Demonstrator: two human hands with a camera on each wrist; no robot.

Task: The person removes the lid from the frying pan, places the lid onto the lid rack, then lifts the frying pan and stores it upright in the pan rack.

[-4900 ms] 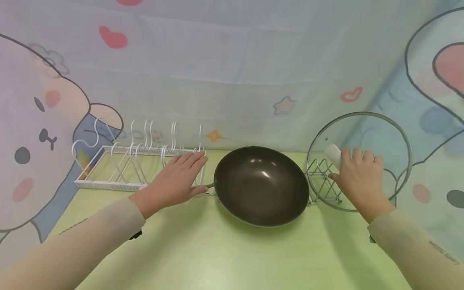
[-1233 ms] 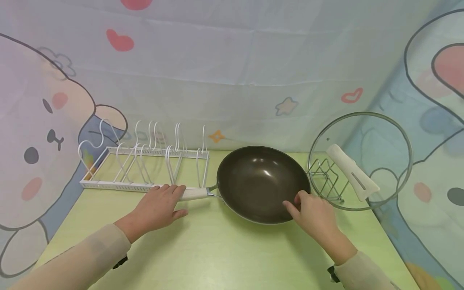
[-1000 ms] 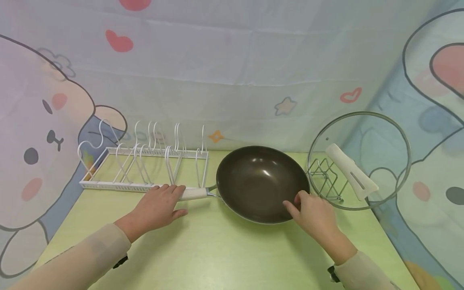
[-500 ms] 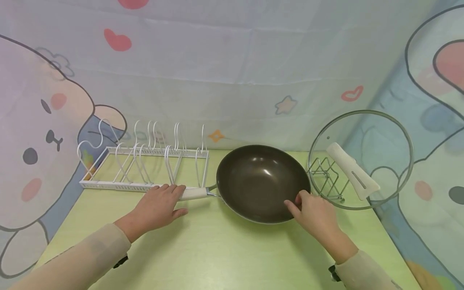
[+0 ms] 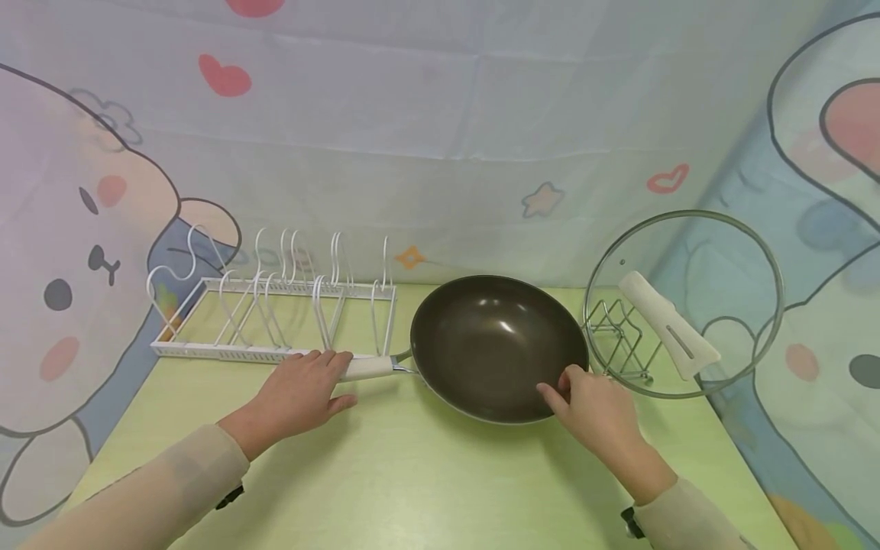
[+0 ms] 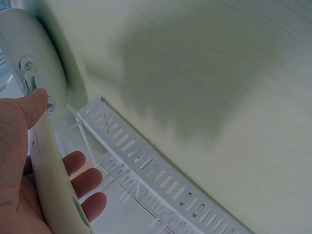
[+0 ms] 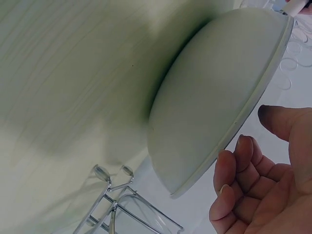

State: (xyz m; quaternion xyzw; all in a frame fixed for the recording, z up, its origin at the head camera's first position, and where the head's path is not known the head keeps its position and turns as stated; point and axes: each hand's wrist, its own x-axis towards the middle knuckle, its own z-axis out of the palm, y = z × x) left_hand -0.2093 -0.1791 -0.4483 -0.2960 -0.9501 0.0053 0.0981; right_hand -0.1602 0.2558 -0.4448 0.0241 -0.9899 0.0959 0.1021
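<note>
A wok [image 5: 491, 351], dark brown inside and pale outside, sits on the green table at centre, its cream handle [image 5: 367, 368] pointing left. My left hand [image 5: 296, 393] lies over that handle. In the left wrist view the handle [image 6: 51, 180] crosses the palm, with fingers curled round its far side and the thumb against it near the rivets. My right hand [image 5: 601, 409] is at the wok's right rim, fingers loosely bent. In the right wrist view the fingertips are close to the pale wok's [image 7: 209, 97] rim or touching it; the thumb stands apart.
A white wire rack [image 5: 234, 353] stands behind my left hand, close to the handle. At right, a glass lid [image 5: 745, 305] with a cream handle [image 5: 667, 325] stands upright in a metal wire rack [image 5: 622, 344]. A printed cloth hangs behind the table.
Several seconds ago my right hand was on the lid's handle; it has since moved left to the wok's rim. My left hand has shifted down and left along the wok handle. Lately both stay still.
</note>
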